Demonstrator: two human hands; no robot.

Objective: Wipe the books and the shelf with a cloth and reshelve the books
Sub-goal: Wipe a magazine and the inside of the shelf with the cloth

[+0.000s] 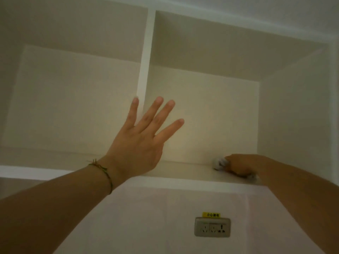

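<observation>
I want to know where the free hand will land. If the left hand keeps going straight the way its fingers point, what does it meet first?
The left hand, fingers spread, points up and into the shelf. It would likely meet the white divider or the back panel just beside it; depth is unclear, and one fingertip may already touch the divider.

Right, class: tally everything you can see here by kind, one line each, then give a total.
Hands: 2, left hand, right hand
Cloth: 1
Shelf compartments: 2
Wall socket: 1
Yellow label: 1
Wrist bracelet: 1
Books: 0
Total: 8

cloth on shelf, right | socket below | divider left, seemingly
</observation>
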